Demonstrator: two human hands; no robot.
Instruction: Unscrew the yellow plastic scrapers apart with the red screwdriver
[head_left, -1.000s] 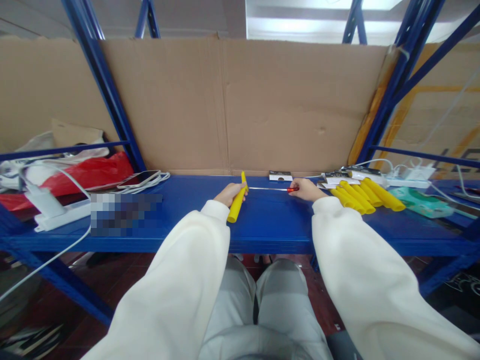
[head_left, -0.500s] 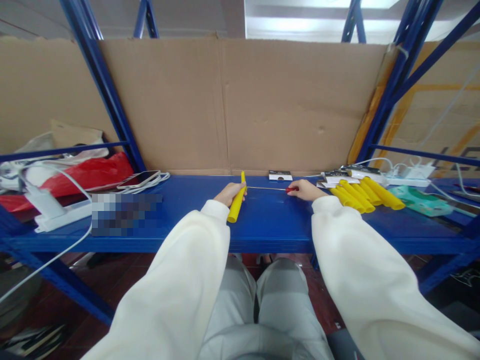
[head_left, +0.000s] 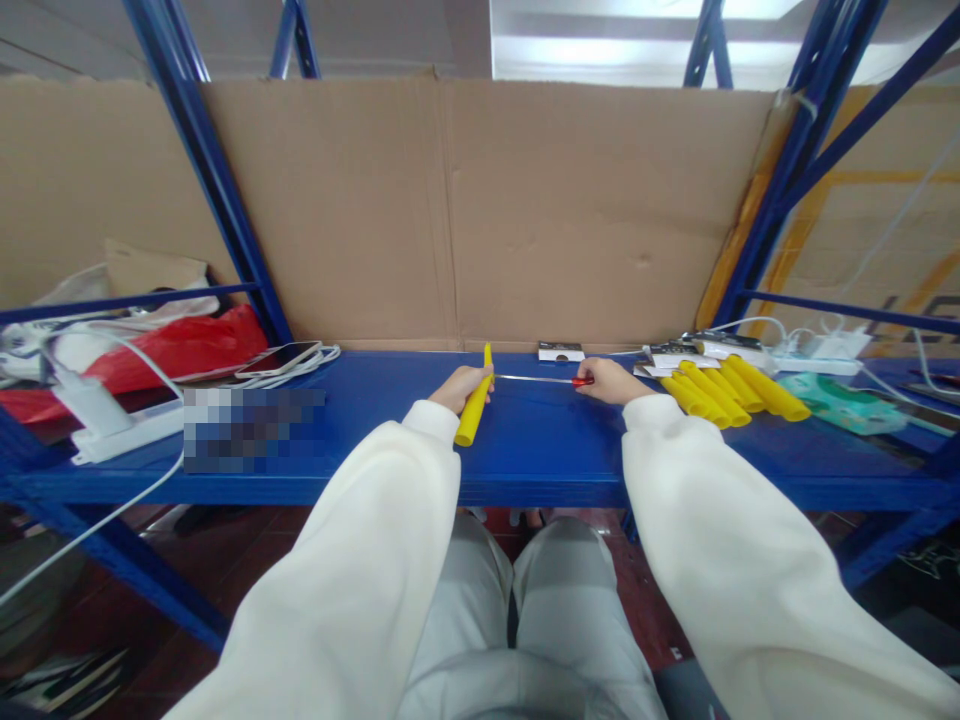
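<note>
My left hand (head_left: 459,388) is closed around a yellow tube (head_left: 471,418), which slants with its wider end toward me. In my right hand (head_left: 606,381) is the red handle of a long screwdriver (head_left: 536,379), pinched between the fingers. The thin metal shaft runs level from right to left, and its far end meets the side of the tube by my left thumb. Whether the tip has entered the tube cannot be made out. Right of my right hand, several more yellow tubes (head_left: 757,388) lie side by side.
A small black-and-white box (head_left: 561,351) sits by the upright cardboard (head_left: 600,220) at the back of the blue table (head_left: 555,455). On the right are a green packet (head_left: 844,402) and a white power strip (head_left: 821,350). A red bag (head_left: 187,345) and a phone (head_left: 279,360) lie left.
The screwdriver's shaft and handle catch the light differently, as if slightly turned. Both hands and the yellow tube stay in nearly the same place.
</note>
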